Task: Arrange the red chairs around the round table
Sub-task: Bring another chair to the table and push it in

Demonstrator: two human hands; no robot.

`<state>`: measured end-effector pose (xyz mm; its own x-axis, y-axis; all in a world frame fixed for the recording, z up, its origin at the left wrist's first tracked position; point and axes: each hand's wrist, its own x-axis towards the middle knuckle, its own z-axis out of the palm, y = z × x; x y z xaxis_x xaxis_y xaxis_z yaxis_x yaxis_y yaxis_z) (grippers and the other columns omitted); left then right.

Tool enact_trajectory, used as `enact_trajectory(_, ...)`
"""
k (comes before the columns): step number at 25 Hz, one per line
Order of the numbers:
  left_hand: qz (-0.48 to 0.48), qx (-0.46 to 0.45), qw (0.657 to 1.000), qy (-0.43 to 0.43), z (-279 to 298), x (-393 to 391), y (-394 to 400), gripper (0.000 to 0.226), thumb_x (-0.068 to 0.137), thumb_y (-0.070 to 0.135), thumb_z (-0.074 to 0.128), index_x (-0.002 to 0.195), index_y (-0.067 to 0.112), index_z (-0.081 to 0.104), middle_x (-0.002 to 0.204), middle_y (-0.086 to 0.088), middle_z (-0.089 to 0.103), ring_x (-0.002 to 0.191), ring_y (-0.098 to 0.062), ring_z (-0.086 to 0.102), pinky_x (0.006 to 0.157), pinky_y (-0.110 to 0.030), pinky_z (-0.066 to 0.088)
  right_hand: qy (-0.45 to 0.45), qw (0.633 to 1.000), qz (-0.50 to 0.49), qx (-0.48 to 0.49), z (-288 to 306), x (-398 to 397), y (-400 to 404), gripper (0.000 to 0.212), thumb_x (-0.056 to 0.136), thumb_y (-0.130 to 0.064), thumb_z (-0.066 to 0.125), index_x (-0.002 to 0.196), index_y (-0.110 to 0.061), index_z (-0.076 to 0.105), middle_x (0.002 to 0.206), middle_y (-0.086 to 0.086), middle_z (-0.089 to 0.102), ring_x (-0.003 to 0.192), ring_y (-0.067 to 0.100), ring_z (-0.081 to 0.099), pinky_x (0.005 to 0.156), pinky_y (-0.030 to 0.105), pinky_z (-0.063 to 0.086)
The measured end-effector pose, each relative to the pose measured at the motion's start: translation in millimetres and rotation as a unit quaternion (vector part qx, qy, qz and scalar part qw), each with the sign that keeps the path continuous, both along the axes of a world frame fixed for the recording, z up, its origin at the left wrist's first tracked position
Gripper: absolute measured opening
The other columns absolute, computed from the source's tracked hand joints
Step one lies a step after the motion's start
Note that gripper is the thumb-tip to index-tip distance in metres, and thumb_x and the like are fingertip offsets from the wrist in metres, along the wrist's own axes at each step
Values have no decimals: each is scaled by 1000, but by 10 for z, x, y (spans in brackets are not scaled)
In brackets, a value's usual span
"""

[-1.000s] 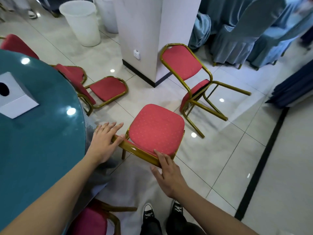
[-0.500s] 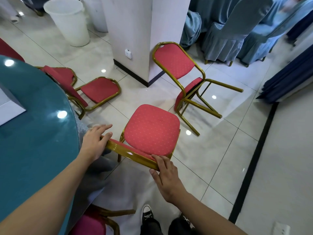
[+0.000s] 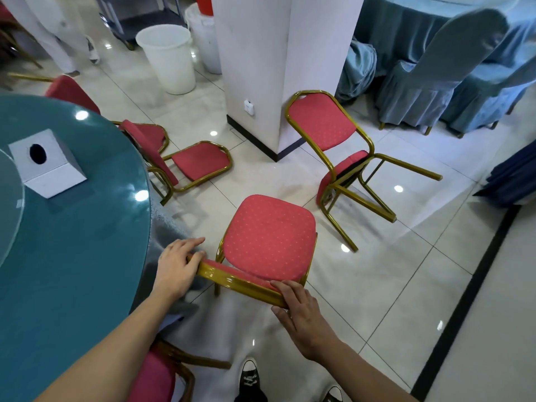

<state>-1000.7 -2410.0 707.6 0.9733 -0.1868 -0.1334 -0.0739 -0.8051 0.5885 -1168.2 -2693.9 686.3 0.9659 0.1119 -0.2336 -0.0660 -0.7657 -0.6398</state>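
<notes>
The chair in front of the person is standing upright on the floor, just beside the tabletop, with both hands holding the gold top rail of its back. The left hand is wrapping the rail's left corner, fingers curled over the top and thumb against the frame; the right hand is gripping the rail's right end, fingers lying over the top and thumb underneath. Its seat is facing away from the person rather than toward the tabletop, so I judge this chair to be only partly placed: it is still needing a turn or a slide into position.

Farther out, the job is looking far from finished. A second chair is lying tipped over by the tabletop's edge, and a third chair is leaning on its side near the pillar, well apart from the tabletop. Both are needing to be righted and brought in. Another red chair is sitting close by the tabletop at the lower edge, mostly cut off, and more red chairs are showing behind the tabletop's far rim, too hidden to judge
</notes>
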Motion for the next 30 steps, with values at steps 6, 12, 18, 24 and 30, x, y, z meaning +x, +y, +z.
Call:
enact_trajectory(6,72,19,997,-7,-66,-707,-314,57,88,46,34,130,23,66,129,-5,65,126,-24,51,114,-47,32,-30,998,62,-4,-63,-276,-535,50,103,-67,20,151,-53,17,149,-24,22,129,-11,20,116,30,25)
enact_trajectory(12,173,24,984,-18,13,-1531,-846,49,90,33,38,127,20,68,127,-7,66,122,-26,52,114,-43,32,-44,991,128,7,-102,-469,-1147,50,102,-67,24,150,-62,11,151,-26,21,133,-14,15,117,30,22)
enact_trajectory(18,279,14,960,-31,45,-2088,-1173,50,90,35,38,125,18,69,116,-7,68,115,-26,56,107,-49,38,-37,989,137,45,-66,-574,-1390,55,97,-78,17,150,-65,14,155,-25,19,138,-2,20,119,35,19)
enact_trajectory(24,326,4,944,-54,46,-2168,-1388,47,90,32,38,122,19,70,111,-4,68,112,-26,57,105,-50,40,-41,989,129,64,-89,-464,-1506,56,96,-76,7,151,-66,9,153,-44,-2,143,-9,7,123,37,10)
enact_trajectory(30,384,28,923,-29,-5,-2021,-1914,54,90,40,32,130,24,65,138,-1,59,140,-27,38,118,-47,24,-75,991,96,63,-193,14,-1913,56,100,-71,12,154,-57,20,162,-31,12,147,-6,14,119,34,17)
